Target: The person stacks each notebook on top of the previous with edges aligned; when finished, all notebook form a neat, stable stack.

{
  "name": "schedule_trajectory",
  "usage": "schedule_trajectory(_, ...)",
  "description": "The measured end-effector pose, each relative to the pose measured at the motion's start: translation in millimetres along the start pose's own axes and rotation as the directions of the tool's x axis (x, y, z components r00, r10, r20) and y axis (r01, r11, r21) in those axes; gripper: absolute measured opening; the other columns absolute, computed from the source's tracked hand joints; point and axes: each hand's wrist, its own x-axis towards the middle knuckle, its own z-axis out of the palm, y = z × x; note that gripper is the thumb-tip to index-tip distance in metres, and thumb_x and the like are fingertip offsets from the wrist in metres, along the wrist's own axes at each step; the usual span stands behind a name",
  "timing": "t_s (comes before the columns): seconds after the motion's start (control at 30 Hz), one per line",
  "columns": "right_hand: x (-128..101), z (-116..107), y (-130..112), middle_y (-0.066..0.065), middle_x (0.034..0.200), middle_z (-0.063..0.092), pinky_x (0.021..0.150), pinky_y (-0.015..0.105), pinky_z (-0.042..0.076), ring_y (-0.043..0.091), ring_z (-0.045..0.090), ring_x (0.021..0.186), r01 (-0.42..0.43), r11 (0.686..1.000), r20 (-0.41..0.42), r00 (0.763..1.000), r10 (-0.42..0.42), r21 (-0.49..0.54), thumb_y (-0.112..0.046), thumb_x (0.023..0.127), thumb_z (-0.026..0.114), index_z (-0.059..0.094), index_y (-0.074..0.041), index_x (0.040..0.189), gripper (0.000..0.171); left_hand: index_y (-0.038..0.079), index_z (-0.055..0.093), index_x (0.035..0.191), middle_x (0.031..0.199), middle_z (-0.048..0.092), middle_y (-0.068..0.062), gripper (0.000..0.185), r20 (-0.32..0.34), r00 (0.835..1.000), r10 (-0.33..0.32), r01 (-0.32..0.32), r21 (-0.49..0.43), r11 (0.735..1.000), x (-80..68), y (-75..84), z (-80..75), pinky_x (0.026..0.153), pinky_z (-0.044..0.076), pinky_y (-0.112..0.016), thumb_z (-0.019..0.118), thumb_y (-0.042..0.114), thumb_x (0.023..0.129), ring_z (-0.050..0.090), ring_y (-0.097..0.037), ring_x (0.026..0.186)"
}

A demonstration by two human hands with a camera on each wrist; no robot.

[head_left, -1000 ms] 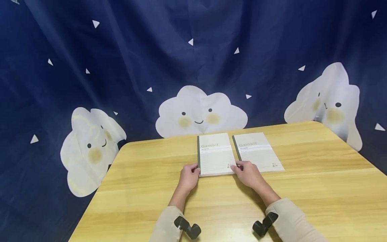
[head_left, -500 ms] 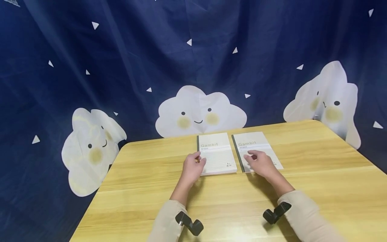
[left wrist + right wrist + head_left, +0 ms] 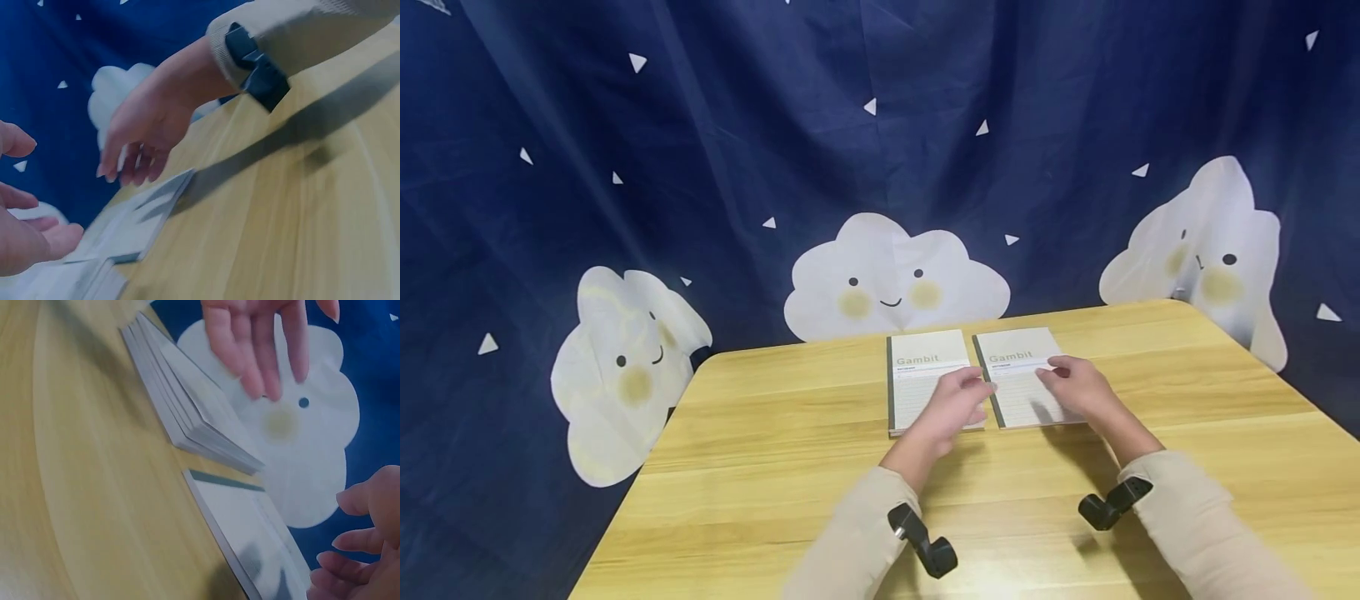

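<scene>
Two cream "Gambit" notebooks with dark spines lie side by side on the wooden table. The left notebook (image 3: pixel 917 392) tops a small stack, whose layered page edges (image 3: pixel 165 387) show in the right wrist view. Its neighbour, the right notebook (image 3: pixel 1018 392), looks thinner and lies flat. My left hand (image 3: pixel 951 408) hovers over the right part of the left stack, its fingers loosely bent around nothing. Above the right notebook's right side, my right hand (image 3: pixel 1081 390) hangs with relaxed fingers, casting a shadow on the cover. In the left wrist view, the right hand (image 3: pixel 150 128) is clearly apart from the notebook.
The wooden table (image 3: pixel 760 475) stretches around the notebooks. Behind it hangs a dark blue curtain (image 3: pixel 737 125) printed with smiling clouds. A black camera mount sits on each beige sleeve (image 3: pixel 853 533).
Both hands have let go of the left stack and lifted. The right hand has moved right over the right notebook; the left hand has swung right across the stack. The notebooks stay in place.
</scene>
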Motion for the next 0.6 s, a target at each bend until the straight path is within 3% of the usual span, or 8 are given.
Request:
schedule_trajectory(0.17, -1, -12, 7, 0.038, 0.134, 0.04, 0.103, 0.056, 0.034, 0.05, 0.038, 0.124, -0.076, 0.997, 0.038, 0.996, 0.075, 0.022, -0.034, 0.098, 0.044, 0.033, 0.014, 0.137, 0.063, -0.001, 0.035, 0.141, 0.144, 0.033, -0.022, 0.063, 0.011, 0.995, -0.1, 0.101, -0.099, 0.99, 7.9, -1.7, 25.3, 0.099, 0.041, -0.057, 0.062, 0.017, 0.087, 0.033, -0.042, 0.132)
schedule_trajectory(0.3, -1, -19, 13, 0.038, 0.138, 0.033, 0.106, 0.057, 0.03, 0.05, 0.032, 0.128, -0.122, 0.991, 0.071, 0.99, 0.118, 0.049, -0.037, 0.098, 0.042, 0.028, 0.014, 0.14, 0.067, 0.002, 0.033, 0.143, 0.146, 0.031, -0.019, 0.067, -0.007, 0.991, -0.133, 0.132, -0.075, 0.988, 13.6, -1.8, 38.8, 0.095, 0.043, -0.058, 0.064, 0.02, 0.086, 0.032, -0.038, 0.134)
schedule_trajectory(0.6, 4, -26, 26, 0.039, 0.144, 0.019, 0.109, 0.057, 0.024, 0.051, 0.022, 0.132, -0.179, 0.977, 0.13, 0.978, 0.164, 0.117, -0.038, 0.097, 0.041, 0.021, 0.016, 0.141, 0.072, 0.005, 0.028, 0.145, 0.15, 0.026, -0.016, 0.075, -0.051, 0.978, -0.202, 0.199, -0.051, 0.979, 22.3, -3.8, 47.7, 0.096, 0.041, -0.061, 0.066, 0.024, 0.084, 0.029, -0.038, 0.135)
